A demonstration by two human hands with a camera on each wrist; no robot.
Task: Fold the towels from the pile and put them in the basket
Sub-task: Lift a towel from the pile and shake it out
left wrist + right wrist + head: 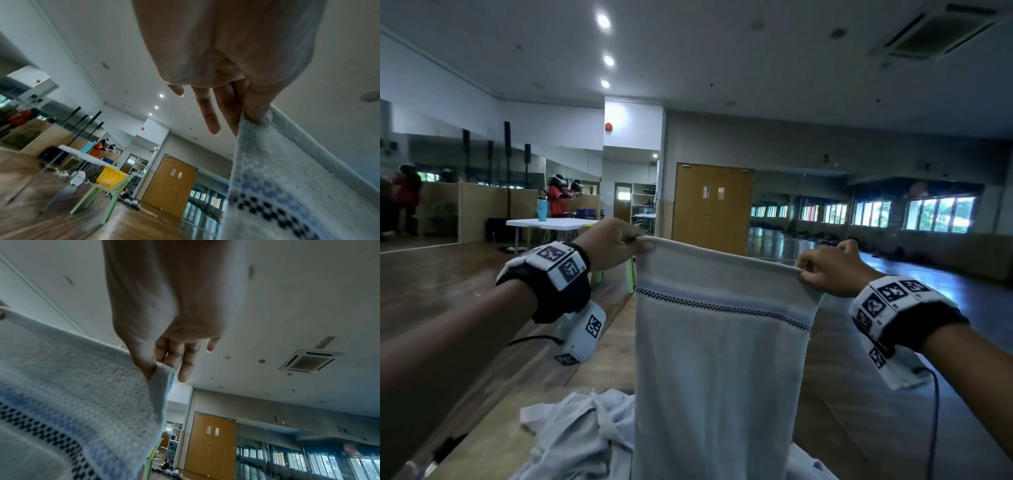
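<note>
I hold a pale towel [719, 359] with a blue band and a black checked stripe up in front of me, hanging long and taut along its top edge. My left hand [619, 245] pinches its top left corner; my right hand [825, 270] pinches the top right corner. In the left wrist view thumb and forefinger of the left hand [248, 113] clamp the towel [287, 178], the other fingers straight. The right wrist view shows the right hand [152, 368] pinching the towel [82, 386] the same way. A pile of crumpled towels [578, 431] lies below. A yellow basket [111, 176] sits on a green chair.
The pile rests on a wooden table [493, 442]. The green chair [102, 193] stands beyond the table's far edge on a wooden floor. A white table [551, 223] with a blue bottle and people stand far left. Brown double doors [712, 205] are behind the towel.
</note>
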